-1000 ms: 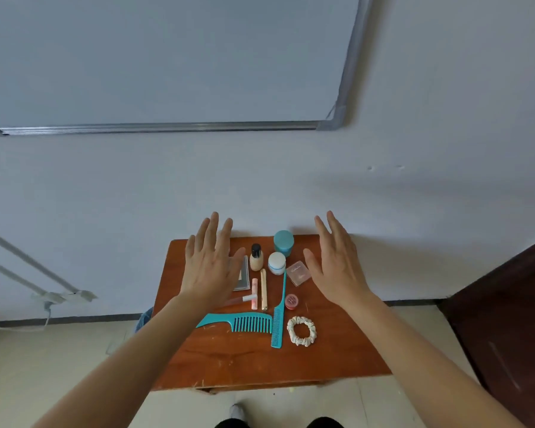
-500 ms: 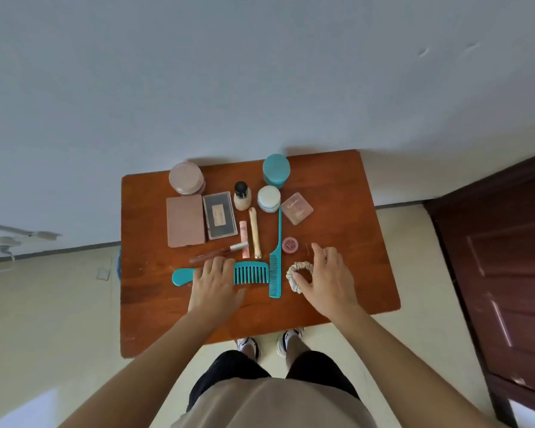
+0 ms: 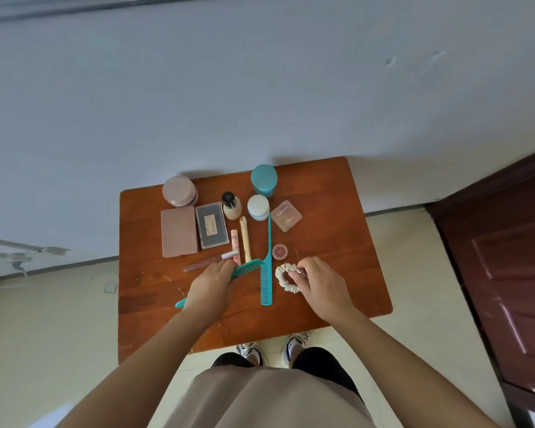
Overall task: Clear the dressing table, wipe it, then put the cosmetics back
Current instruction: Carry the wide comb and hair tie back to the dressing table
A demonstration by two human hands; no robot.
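Clearing is judged barely begun. The wide comb (image 3: 244, 268) is gripped mid-length by the curled left hand (image 3: 212, 284). The scrunchie (image 3: 283, 278) is pinched at its right edge by the right hand (image 3: 323, 285). Both are best lifted straight up, so the tail comb (image 3: 267, 273) lying between them isn't dragged. Jars and palettes lie farther back on the worktop (image 3: 337, 242).

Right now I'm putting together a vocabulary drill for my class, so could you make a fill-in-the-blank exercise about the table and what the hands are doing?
1. The wide-tooth comb is gripped by the ____.
2. The right hand pinches the cream ____.
3. The small bottle near the back of the table has a ____ cap.

Missing words: left hand; scrunchie; black.
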